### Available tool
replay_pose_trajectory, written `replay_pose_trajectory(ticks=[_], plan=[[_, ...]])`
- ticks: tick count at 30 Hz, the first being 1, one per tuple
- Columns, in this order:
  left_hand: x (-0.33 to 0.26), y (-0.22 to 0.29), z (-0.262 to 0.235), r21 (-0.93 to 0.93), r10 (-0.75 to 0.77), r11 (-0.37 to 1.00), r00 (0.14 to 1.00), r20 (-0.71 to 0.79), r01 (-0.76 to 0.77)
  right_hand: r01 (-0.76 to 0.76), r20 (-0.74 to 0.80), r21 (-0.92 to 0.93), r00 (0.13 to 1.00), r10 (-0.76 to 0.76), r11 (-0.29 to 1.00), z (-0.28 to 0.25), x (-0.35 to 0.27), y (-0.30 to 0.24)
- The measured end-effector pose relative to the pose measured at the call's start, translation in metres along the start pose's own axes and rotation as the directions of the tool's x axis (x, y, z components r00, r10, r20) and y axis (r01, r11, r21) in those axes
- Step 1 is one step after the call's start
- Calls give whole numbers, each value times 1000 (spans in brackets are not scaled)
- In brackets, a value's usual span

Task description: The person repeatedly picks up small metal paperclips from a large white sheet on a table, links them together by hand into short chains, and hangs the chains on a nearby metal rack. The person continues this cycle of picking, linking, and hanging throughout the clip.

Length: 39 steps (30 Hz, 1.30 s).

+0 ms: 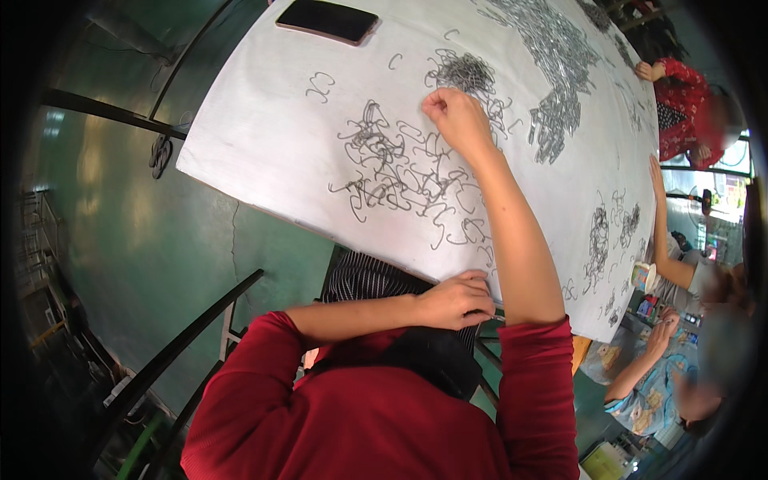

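I'm watching the right hand point(458, 118) reaching far out over the white table point(264, 136), its fingers curled in and pinching down at the near edge of a dense clump of bent wire hooks point(464, 74); I cannot tell whether it is actually gripping one or only pressing on the pile. The left hand point(458, 300) is resting closed at the table's near edge, against the body, and seems to be clutching a few wire pieces, though they are too small to be sure. Between the two hands a loose tangle of hooks point(404, 176) is lying spread across the cloth.

I'm judging this as the picking step: one hook being teased out of the clump while the other hand collects. The next move is calling for a clean pull, since the hooks are interlocking and several could drag along together.

Further out, a dark phone point(326, 20) is lying near the far corner, a long heap of shiny metal parts point(556, 56) is running along the right side, and other people's arms point(664, 240) are working at the right edge.
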<state>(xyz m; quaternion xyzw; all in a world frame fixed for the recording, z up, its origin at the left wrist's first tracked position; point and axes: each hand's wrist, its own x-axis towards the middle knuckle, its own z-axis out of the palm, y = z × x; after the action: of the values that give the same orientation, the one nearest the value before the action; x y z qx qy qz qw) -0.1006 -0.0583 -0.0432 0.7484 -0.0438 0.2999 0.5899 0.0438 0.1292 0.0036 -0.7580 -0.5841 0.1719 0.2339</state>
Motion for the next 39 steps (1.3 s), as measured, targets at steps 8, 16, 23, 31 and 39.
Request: replay_pose_trajectory(ticks=[8,16,23,31,39], plan=[[-8,-7,0,91,-19,996,998,61,13,-338,-230,-163,927,297,927,51,90,-53],[1,-2,-2,-10,14,1000,999,28,-14,35,-41,-87,998,-39,996,19,45,-9],[5,6,0,57,-10,998,1000,-12,10,-214,-95,750,901,422,626,-82,-174,-4],[10,26,1,148,-104,983,994,-17,106,-13,-335,886,671,661,463,-76,-337,-40],[7,40,24,167,-33,985,999,-41,39,84,-437,881,521,733,466,-53,-356,-26]])
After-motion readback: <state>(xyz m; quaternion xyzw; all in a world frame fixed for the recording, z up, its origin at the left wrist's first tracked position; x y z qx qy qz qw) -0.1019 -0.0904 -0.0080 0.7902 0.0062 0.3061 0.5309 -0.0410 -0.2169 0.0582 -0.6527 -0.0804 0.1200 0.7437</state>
